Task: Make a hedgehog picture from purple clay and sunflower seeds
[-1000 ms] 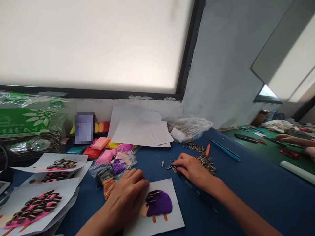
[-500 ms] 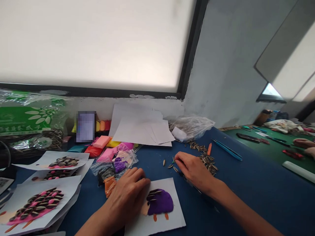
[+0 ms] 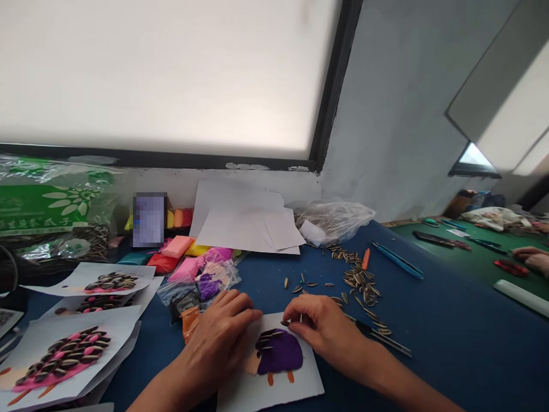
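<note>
Over the top edge of a purple clay hedgehog (image 3: 285,353), my right hand (image 3: 328,326) pinches a sunflower seed (image 3: 285,323) between thumb and fingertips. The hedgehog lies on a white sheet of paper (image 3: 295,396); it has a peach face, orange legs and several striped seeds at its upper left. My left hand (image 3: 221,340) lies palm down on the sheet's left side, fingers stretched and nothing seen in them. Its palm is hidden. A scattered pile of sunflower seeds (image 3: 362,281) lies beyond my right hand.
Finished seed pictures (image 3: 64,360) stack at left, near a green seed bag (image 3: 43,206). Clay packets (image 3: 175,249), blank papers (image 3: 249,226) and a plastic bag (image 3: 343,220) line the back. Blue tweezers (image 3: 398,260) and a slim dark-and-silver tool (image 3: 386,337) lie right. Another person's hand (image 3: 534,257) shows far right.
My right hand has moved from the loose seeds back toward me to the hedgehog's top edge, with a seed in its fingers. My left hand has stayed on the paper.
</note>
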`<state>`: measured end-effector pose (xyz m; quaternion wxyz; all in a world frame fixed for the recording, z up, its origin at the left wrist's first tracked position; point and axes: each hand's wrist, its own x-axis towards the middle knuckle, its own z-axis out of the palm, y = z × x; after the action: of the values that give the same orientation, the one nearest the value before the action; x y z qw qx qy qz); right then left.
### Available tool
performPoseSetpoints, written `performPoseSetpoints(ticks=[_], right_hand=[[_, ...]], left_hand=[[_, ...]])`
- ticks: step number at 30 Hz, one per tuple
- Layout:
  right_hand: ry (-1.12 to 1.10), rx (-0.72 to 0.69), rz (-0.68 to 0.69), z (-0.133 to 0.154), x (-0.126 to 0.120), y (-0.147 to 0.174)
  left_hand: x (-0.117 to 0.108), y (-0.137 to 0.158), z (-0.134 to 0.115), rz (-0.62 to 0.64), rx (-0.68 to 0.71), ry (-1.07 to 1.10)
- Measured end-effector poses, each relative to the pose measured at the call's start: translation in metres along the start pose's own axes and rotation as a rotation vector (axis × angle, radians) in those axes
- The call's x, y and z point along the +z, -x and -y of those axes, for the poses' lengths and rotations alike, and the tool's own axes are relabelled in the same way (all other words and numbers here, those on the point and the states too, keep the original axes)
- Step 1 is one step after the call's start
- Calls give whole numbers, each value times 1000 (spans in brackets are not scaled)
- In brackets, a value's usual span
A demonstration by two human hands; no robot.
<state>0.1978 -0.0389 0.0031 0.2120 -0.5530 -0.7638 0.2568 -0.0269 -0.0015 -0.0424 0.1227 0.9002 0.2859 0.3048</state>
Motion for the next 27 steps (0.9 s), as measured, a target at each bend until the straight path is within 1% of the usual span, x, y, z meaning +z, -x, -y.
performPoseSetpoints(ticks=[2, 4, 7, 9, 12, 15, 18, 22, 27], right_hand=[[19, -26, -14, 2, -1, 0], [72, -24, -58, 0, -4, -1], [247, 44, -147, -9, -11, -5], [384, 81, -182, -19, -14, -9], [443, 106, -206, -31, -16, -13], [463, 113, -229, -36, -17, -17], [475, 69, -226, -33, -16, -20], [483, -8, -173, -29, -12, -24], [534, -18, -119, -29, -8, -27]], left_hand=[[0, 1, 2, -6, 10, -15], [1, 2, 2, -3, 18, -30], [1, 2, 1, 3, 12, -48], [0, 0, -1, 11, -2, -57], [0, -1, -3, 20, -12, -68], [1, -2, -4, 35, -24, -62], [1, -1, -4, 39, -40, -48], [1, -1, -3, 30, -31, -38], [2, -2, -3, 37, -34, -37]])
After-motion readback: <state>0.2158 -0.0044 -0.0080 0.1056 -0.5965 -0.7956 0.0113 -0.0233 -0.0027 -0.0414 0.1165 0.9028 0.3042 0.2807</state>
